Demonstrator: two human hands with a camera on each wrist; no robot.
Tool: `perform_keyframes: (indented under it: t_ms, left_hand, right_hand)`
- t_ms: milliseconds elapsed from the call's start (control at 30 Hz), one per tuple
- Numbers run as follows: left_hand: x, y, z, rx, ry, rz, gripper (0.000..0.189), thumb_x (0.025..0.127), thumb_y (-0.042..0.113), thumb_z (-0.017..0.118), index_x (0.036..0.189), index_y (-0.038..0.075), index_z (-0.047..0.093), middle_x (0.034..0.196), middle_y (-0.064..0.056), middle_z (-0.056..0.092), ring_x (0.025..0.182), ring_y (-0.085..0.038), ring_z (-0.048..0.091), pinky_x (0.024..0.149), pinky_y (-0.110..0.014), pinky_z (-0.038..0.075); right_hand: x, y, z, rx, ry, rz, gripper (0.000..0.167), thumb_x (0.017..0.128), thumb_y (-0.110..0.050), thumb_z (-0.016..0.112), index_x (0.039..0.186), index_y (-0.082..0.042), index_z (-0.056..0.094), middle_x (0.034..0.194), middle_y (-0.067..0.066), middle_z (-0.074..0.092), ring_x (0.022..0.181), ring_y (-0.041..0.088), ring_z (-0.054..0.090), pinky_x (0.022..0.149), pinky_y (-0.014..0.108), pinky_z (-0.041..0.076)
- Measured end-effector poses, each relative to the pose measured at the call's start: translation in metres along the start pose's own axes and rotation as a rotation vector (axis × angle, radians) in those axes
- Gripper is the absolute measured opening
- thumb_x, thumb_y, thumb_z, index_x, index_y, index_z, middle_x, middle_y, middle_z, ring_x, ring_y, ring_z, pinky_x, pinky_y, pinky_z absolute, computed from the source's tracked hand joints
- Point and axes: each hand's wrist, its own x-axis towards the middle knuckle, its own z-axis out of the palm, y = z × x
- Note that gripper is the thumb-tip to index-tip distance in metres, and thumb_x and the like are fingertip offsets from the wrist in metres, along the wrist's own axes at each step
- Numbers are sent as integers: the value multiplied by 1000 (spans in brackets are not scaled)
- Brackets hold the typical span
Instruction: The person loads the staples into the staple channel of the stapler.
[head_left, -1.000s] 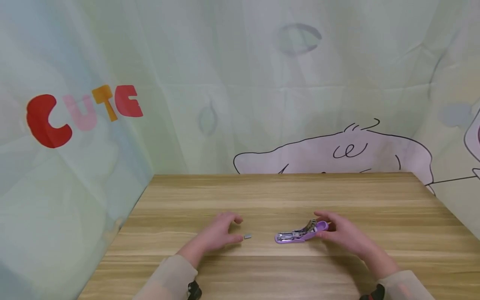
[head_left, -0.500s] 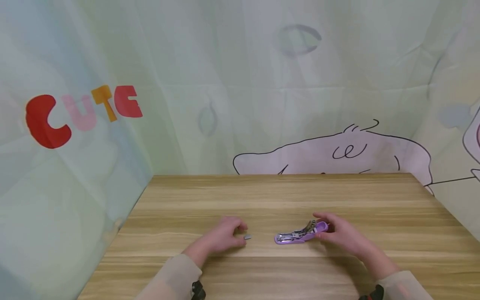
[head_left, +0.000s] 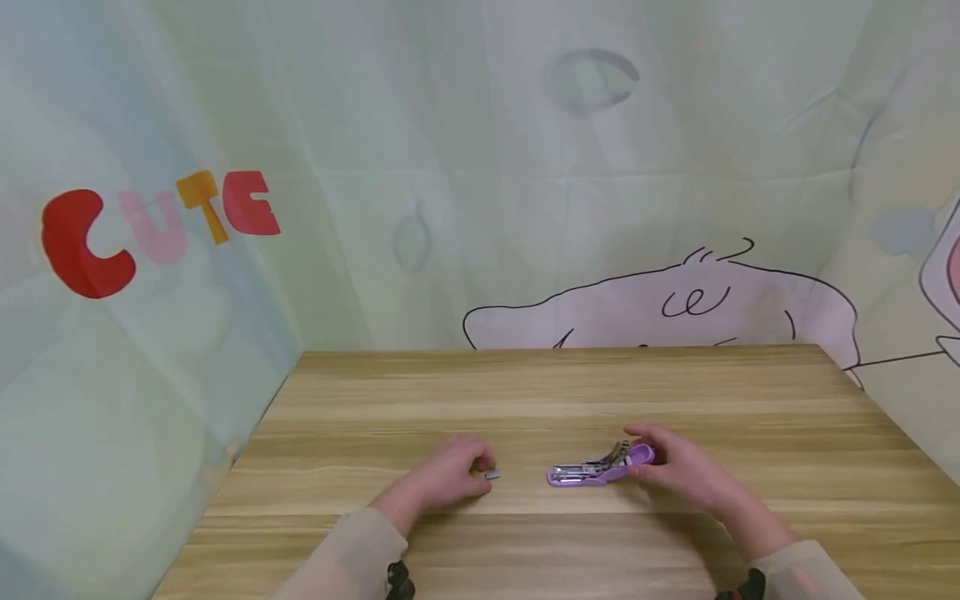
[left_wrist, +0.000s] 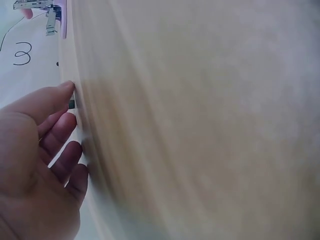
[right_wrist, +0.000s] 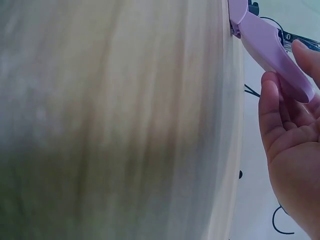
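Note:
A small grey strip of staples [head_left: 492, 474] lies on the wooden table. My left hand [head_left: 453, 473] is right at it, thumb and forefinger bent on either side of its near end. In the left wrist view the staple strip [left_wrist: 71, 104] shows between thumb and fingers, with a gap below the thumb tip. To the right, a purple stapler [head_left: 596, 474] lies opened out, its metal magazine and spring parts exposed. My right hand [head_left: 686, 468] grips its raised purple end between thumb and fingers, clearer in the right wrist view on the stapler [right_wrist: 272, 47].
The wood-grain table [head_left: 420, 383] runs back to a pale printed cloth [head_left: 360, 208] hanging behind and at the left. Dark wrist devices are strapped at both sleeves.
My left hand has moved a little right and its fingers have drawn closer around the staple strip. The right hand keeps holding the stapler in place. The view has shifted slightly.

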Motion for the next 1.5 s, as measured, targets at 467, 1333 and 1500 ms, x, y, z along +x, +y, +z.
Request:
perform_keyframes:
  t_ms: [467, 1333, 1500]
  left_hand:
    - [1, 2, 4, -42, 17, -2, 11, 81, 13, 70, 89, 10, 63, 84, 5, 55, 81, -11, 49, 73, -28, 43]
    - [8, 6, 4, 7, 1, -12, 7, 81, 10, 69, 87, 11, 66, 81, 8, 54, 75, -7, 48, 69, -25, 45]
    - [7, 9, 5, 14, -35, -31, 8, 78, 10, 69, 84, 13, 64, 78, 9, 51, 72, -7, 46, 65, -23, 43]
  right_hand:
    - [1, 2, 3, -28, 3, 20, 62, 82, -25, 71, 133, 0, 47, 107, 10, 62, 92, 19, 58, 78, 26, 47]
    - [2, 1, 3, -53, 13, 28, 58, 82, -24, 72, 132, -2, 49, 104, 7, 62, 90, 17, 56, 79, 28, 45]
    - [3, 1, 4, -64, 5, 46, 59, 82, -26, 72, 132, -5, 50, 106, 6, 61, 91, 18, 56, 79, 29, 45]
